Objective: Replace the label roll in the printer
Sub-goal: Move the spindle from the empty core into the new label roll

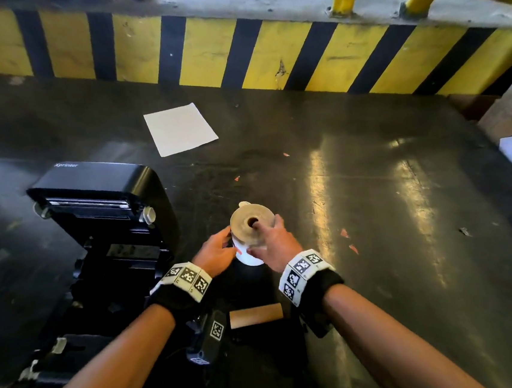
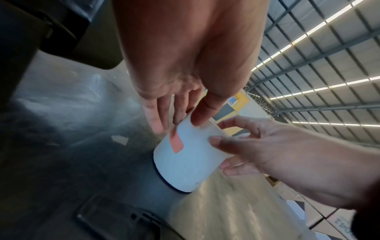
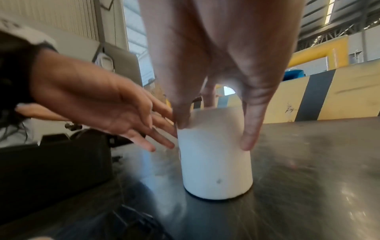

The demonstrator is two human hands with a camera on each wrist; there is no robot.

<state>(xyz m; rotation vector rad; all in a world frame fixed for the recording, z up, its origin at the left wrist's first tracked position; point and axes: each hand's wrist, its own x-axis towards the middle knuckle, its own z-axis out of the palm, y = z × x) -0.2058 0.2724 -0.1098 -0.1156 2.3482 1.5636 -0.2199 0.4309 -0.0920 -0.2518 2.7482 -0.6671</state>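
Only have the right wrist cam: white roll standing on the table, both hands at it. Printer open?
Observer: Yes. In the head view the printer has its lid up, left of the label roll.
Operator: Roll sealed?
Observer: The left wrist view shows a red tape strip on its side, just below the left hand fingertips.
Operator: Old core out?
Observer: A bare cardboard core lies on the table, between the forearms.

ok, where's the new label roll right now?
In the head view, the label roll stands on end on the dark table, right of the open printer, between the left hand and right hand.
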